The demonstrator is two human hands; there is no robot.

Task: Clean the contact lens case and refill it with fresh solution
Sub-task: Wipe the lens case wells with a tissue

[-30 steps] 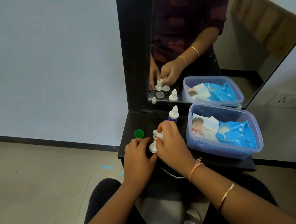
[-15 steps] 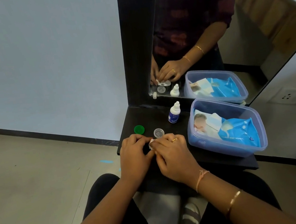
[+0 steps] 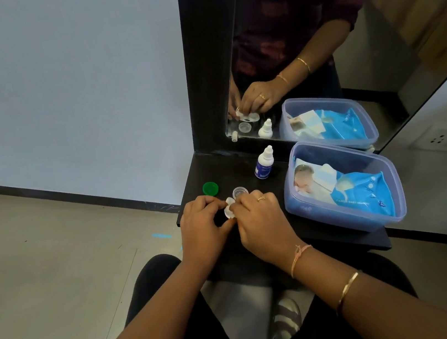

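The white contact lens case [image 3: 230,210] is held between both hands just above the black shelf [image 3: 328,236]. My left hand [image 3: 203,226] pinches its left end with curled fingers. My right hand [image 3: 262,224] grips its right side, and a small white piece shows between the fingertips. A green cap [image 3: 210,188] lies on the shelf to the left. A clear cap [image 3: 240,192] lies just beyond my right fingers. The white solution bottle [image 3: 264,163] with a blue label stands upright near the mirror.
A blue plastic tub [image 3: 342,216] holding a blue wipes pack fills the shelf's right half. A mirror [image 3: 299,42] rises behind the shelf and reflects the hands and objects. The shelf's left edge drops to the floor [image 3: 57,266].
Both hands came down and toward me with the case, uncovering the clear cap and the solution bottle. The camera view shifted slightly.
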